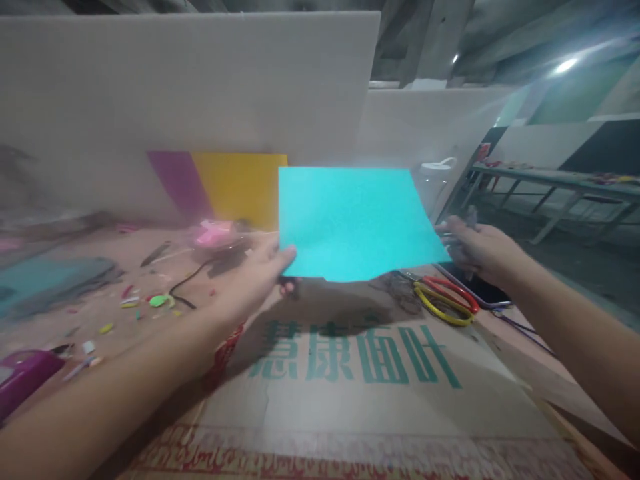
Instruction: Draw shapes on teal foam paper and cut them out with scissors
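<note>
A turquoise sheet of paper [353, 223] is raised above a cardboard piece [300, 413] with large green printed characters. My left hand [273, 263] pinches the sheet's lower left edge, thumb on the front face. At the opposite edge, my right hand [467, 247] is closed on the sheet's right side; motion smears its fingers, and a small greyish shape beside them cannot be made out. Under the right hand lie scissors [445, 300] with red and yellow handles, their blades partly hidden by the sheet. A dark phone [483, 290] lies just beyond them.
Purple [180, 183] and yellow [240, 187] sheets lean against a pale upright board [175, 87]. A clear bottle [433, 183] stands behind the turquoise sheet. Coloured scraps [157, 301], a pink item [215, 233] and a magenta tool [30, 377] lie on the left.
</note>
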The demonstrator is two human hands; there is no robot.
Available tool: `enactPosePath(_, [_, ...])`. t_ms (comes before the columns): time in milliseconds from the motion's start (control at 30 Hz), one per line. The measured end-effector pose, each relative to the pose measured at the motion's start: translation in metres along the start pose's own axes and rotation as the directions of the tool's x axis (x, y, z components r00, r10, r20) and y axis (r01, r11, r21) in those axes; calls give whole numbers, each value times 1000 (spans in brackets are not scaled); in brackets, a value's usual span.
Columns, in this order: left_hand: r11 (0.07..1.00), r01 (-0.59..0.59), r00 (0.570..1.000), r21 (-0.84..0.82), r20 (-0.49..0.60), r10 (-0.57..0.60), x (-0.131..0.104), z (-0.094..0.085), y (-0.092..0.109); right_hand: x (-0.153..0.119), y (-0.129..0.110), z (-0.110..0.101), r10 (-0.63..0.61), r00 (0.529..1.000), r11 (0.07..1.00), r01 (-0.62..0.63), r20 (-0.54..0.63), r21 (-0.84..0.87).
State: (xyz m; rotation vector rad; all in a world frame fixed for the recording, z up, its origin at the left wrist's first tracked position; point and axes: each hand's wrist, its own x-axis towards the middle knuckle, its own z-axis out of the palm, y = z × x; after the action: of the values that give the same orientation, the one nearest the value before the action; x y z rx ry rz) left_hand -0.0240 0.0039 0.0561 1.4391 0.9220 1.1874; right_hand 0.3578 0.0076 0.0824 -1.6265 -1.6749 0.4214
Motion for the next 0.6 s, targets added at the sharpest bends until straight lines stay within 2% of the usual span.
enactPosePath(67, [998,69,995,14,75,-70,-10,17,-25,2,2,-5,71,996,974,-80,46,211])
enactPosePath(133, [990,116,981,79,146,-126,-17,28,-48,4,9,-3,122,986,939,-151,111,308])
enactPosePath(200, [979,88,968,183,217,-127,-20,31,-66,7,19,1,128,980,960,-160,150,228])
enactPosePath(267, [959,23,969,281,229,-91,-20,29,-76,12,31,4,119,979,982,-141,166,129])
enactPosePath(367, [918,-47,986,394,166,-21,-18,25,-76,18,46,2,115,980,993,-113,164,-23])
enactPosePath(433, [851,-137,986,506,156,66,-18,23,-71,20,51,-1,86,987,984,-62,133,-170])
enactPosePath(500, [737,-307,947,602,272,172,-20,23,-67,20,50,-2,49,993,958,-16,111,-287])
enactPosePath(600, [584,-549,823,598,510,252,-24,23,-65,18,44,-1,-24,995,956,53,102,-289])
